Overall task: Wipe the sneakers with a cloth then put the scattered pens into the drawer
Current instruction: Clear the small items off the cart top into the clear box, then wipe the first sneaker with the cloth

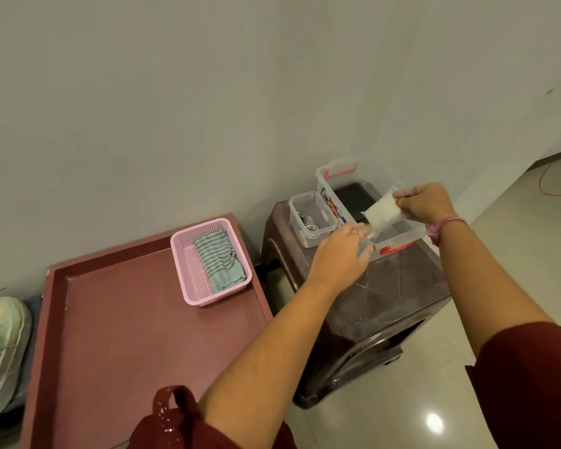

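1. Two bare arms reach forward from dark red sleeves (531,384) toward a dark brown plastic stool (386,296) standing against a pale wall.
2. The right hand (423,202) pinches the upper end of a small folded white cloth (382,212), fingers curled round its edge. A pink band (447,223) circles this wrist.
3. The left hand (340,254) sits just below the cloth, its fingertips touching the lower edge; whether it truly grips cannot be told.
4. Directly beneath both hands, a clear storage box with red handles (337,170) rests on the stool, with something dark inside.
5. Just beyond the left hand's fingers, touching that box, stands a smaller clear tub (311,218) holding small metal items.
6. Farther to the left of the left hand, a pink mesh basket (208,260) with a striped green-grey fabric (221,257) in it sits on the far corner of a reddish-brown rimmed surface (136,319).
7. Well away to the left of both hands, at the frame's edge, lies a pale greenish sneaker (0,348), partly cut off.
8. No pens or drawer can be made out.
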Demonstrator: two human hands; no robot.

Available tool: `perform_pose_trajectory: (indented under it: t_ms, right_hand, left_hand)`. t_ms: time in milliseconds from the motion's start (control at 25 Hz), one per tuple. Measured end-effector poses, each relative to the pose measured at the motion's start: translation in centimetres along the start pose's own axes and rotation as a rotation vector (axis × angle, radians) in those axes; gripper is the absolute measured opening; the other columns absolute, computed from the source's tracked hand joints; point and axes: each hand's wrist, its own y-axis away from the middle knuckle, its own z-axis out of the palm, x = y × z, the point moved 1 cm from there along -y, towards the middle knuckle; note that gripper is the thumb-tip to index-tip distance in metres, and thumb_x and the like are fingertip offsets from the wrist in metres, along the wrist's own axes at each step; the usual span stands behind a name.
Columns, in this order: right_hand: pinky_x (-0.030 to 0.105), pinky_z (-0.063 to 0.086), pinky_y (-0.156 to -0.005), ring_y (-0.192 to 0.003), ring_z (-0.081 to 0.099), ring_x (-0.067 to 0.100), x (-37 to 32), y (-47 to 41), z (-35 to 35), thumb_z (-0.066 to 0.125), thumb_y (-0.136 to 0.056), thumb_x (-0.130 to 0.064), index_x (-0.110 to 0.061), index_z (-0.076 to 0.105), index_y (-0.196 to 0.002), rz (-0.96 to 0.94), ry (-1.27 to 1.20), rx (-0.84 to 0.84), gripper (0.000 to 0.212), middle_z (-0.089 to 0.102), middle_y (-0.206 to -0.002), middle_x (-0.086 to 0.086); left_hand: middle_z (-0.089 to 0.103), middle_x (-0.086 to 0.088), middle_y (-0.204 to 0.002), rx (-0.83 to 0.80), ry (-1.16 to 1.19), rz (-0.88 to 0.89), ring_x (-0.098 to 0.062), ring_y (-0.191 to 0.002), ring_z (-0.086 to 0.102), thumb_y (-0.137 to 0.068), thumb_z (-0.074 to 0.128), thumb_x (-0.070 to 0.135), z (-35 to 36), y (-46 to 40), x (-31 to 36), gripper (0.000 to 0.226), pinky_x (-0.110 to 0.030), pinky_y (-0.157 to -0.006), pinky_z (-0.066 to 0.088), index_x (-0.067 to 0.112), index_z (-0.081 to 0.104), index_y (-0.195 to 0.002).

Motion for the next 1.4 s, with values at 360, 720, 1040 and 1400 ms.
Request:
perform_pose_trajectory:
  t_ms: [360, 720, 1040, 1400]
  right_hand:
    - [0.034, 0.046, -0.086, -0.097, 0.059, 0.034, 1.0, -1.9, 3.7, 0.058, -0.089, -0.008, 0.004, 0.062, -0.107, -0.125, 0.923, -0.214, 0.022, 0.063, -0.112, 0.022]
    - [0.036, 0.044, -0.096, -0.105, 0.057, 0.033, 0.7, -1.7, 3.4, 0.057, -0.088, 0.000, -0.011, 0.071, -0.105, -0.231, 0.929, -0.328, 0.024, 0.060, -0.121, 0.013]
    - [0.037, 0.045, -0.096, -0.105, 0.058, 0.033, 0.5, 0.2, 4.2, 0.057, -0.090, -0.004, -0.011, 0.070, -0.110, -0.193, 0.945, -0.323, 0.025, 0.060, -0.123, 0.014]
    - [0.030, 0.048, -0.077, -0.085, 0.063, 0.021, -6.1, 11.8, 7.2, 0.055, -0.089, -0.018, -0.016, 0.071, -0.101, -0.475, 0.301, 0.119, 0.020, 0.071, -0.094, 0.003]
  left_hand:
    - [0.037, -0.001, -0.152, -0.040, -0.136, 0.074, -0.016, -0.138, 0.036, -0.099, 0.049, 0.029, 2.2, 1.0, -1.0, 0.051, -0.032, -0.113, 0.030, 0.014, 0.039, -0.146]
    - [0.036, -0.002, -0.153, -0.047, -0.094, 0.054, -0.018, -0.139, 0.036, -0.099, 0.050, 0.027, 2.4, 1.0, -1.1, 0.050, -0.033, -0.112, 0.031, 0.014, 0.039, -0.146]
    - [0.024, 0.000, -0.159, -0.147, -0.124, 0.069, -0.017, -0.145, 0.023, -0.100, 0.047, 0.032, 2.1, 1.6, -1.3, 0.055, -0.038, -0.118, 0.016, 0.016, 0.030, -0.150]
    - [0.057, 0.006, -0.126, 0.358, 0.251, -0.111, -0.001, -0.118, 0.047, -0.095, 0.056, 0.024, -5.6, 9.1, -7.6, 0.032, -0.020, -0.103, 0.038, 0.016, 0.059, -0.127]
